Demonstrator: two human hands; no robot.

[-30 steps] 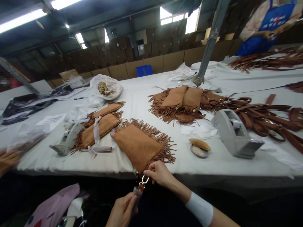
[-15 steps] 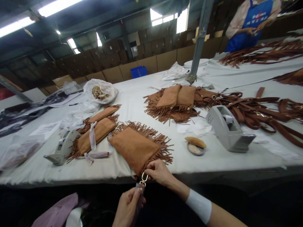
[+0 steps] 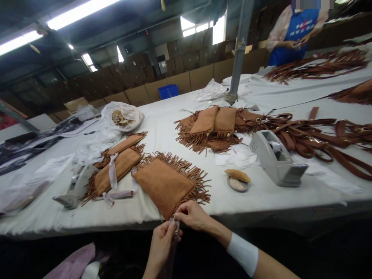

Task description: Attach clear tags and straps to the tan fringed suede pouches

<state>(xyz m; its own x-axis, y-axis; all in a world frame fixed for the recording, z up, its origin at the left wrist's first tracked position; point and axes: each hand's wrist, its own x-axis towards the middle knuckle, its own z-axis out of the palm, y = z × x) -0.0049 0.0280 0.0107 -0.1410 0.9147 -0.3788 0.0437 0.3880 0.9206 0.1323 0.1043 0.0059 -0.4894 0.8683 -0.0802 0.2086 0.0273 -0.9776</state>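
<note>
A tan suede pouch [image 3: 164, 184] with brown fringe lies flat at the table's front edge. Just off its lower corner, my left hand [image 3: 164, 240] is closed around a strap [image 3: 173, 242] covered in clear plastic wrap, near its metal clasp end. My right hand [image 3: 192, 215] pinches at the same spot beside the pouch corner; the clasp is mostly hidden between my fingers. Two more fringed pouches, the nearer one [image 3: 117, 170] banded with pale wrap, lie to the left, with a small wrapped bundle [image 3: 122, 194] in front of them.
Grey tape dispensers stand left [image 3: 77, 186] and right [image 3: 276, 159]. A round tin [image 3: 238, 184] sits right of the pouch. Farther back are stacked fringed pouches [image 3: 215, 120], brown straps [image 3: 314, 135], a plastic bag [image 3: 123, 116] and a metal post [image 3: 240, 50]. A person in a blue apron [image 3: 300, 31] stands behind.
My left hand has moved up to meet my right hand at the pouch corner. The gold clasp that showed between them is now mostly covered by fingers.
</note>
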